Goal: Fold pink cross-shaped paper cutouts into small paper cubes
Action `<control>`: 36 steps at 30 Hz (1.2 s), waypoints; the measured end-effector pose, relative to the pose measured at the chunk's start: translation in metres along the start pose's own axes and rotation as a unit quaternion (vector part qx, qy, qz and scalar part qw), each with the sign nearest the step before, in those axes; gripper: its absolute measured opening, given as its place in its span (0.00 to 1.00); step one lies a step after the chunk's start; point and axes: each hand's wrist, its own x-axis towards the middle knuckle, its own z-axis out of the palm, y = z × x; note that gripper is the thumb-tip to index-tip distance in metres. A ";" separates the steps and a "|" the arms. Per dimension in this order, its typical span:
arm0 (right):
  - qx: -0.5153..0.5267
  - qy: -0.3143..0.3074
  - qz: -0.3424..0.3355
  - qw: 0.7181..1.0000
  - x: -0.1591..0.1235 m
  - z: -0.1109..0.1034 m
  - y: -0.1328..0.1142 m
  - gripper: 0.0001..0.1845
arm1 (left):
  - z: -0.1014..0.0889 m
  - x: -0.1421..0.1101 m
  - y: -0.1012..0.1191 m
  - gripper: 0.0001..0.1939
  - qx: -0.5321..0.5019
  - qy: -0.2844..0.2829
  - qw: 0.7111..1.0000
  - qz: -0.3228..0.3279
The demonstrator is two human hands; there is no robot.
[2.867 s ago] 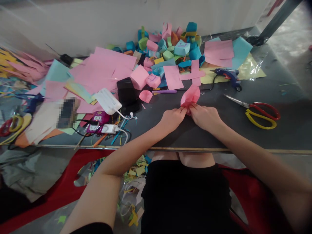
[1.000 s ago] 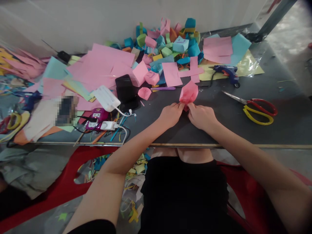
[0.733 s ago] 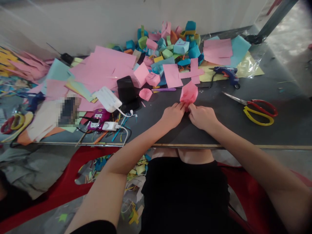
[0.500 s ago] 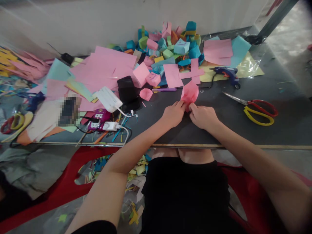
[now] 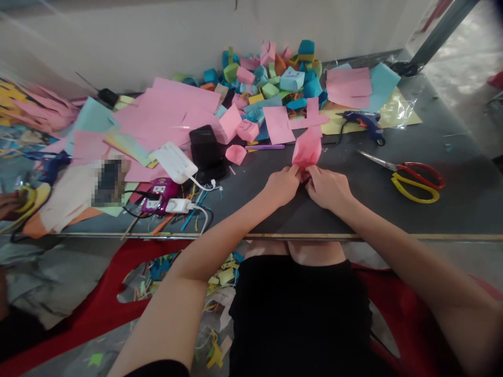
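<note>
Both hands pinch the near end of a folded pink paper (image 5: 307,147) over the dark tabletop. My left hand (image 5: 282,186) is closed on its left side, and my right hand (image 5: 328,187) on its right, with the fingertips nearly meeting. The paper's upper part stands up beyond my fingers; its lower end is mostly hidden by them. To the right of my right hand lie scissors (image 5: 412,178) with one red and one yellow handle. A blue glue gun (image 5: 363,121) rests behind them. A small folded pink paper piece (image 5: 236,154) and a purple pen (image 5: 265,147) lie beyond my left hand.
Folded paper boxes (image 5: 271,78) in several colours are heaped by the wall. Pink sheets (image 5: 168,110), a black phone (image 5: 205,146), a white power bank (image 5: 175,161) and a purple power strip (image 5: 161,193) with cables crowd the left. A co-worker's hand (image 5: 8,204) is at the far left.
My hands stay on the pink paper, its upper part now standing a little taller. At the far left, a co-worker's hand has come in at the yellow and red scissors.
</note>
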 end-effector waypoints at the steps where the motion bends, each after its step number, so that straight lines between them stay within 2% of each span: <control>1: -0.006 -0.006 0.006 1.000 0.000 0.000 -0.001 0.24 | 0.002 0.001 0.000 0.23 0.002 0.004 1.000 0.002; 7: -0.031 -0.031 0.001 0.999 0.002 0.001 -0.001 0.30 | 0.014 -0.001 -0.007 0.25 -0.015 0.054 0.998 0.004; 12: -0.018 -0.042 0.012 0.999 0.004 -0.004 0.002 0.31 | 0.012 -0.004 -0.011 0.27 -0.081 0.061 0.993 -0.059; 16: -0.004 -0.044 0.016 0.999 0.006 -0.005 0.006 0.29 | 0.009 -0.006 -0.012 0.26 -0.084 0.072 0.993 -0.050; 20: -0.006 -0.041 0.011 0.999 0.006 -0.005 0.007 0.27 | 0.004 -0.006 -0.012 0.30 -0.052 0.052 0.996 -0.054; 23: -0.007 -0.045 0.005 0.999 0.005 -0.006 0.005 0.26 | 0.000 -0.004 -0.011 0.29 -0.020 0.031 0.997 -0.065; 27: -0.002 -0.044 -0.010 0.999 0.004 -0.008 0.006 0.24 | 0.000 0.000 -0.013 0.23 0.029 0.026 0.999 -0.020; 31: 0.004 -0.045 -0.013 0.999 0.006 -0.006 0.013 0.23 | 0.007 0.004 -0.016 0.19 0.064 0.061 0.995 0.049; 36: 0.005 -0.042 -0.014 0.999 0.007 -0.004 0.017 0.24 | 0.014 0.010 -0.018 0.21 0.123 0.080 0.982 0.120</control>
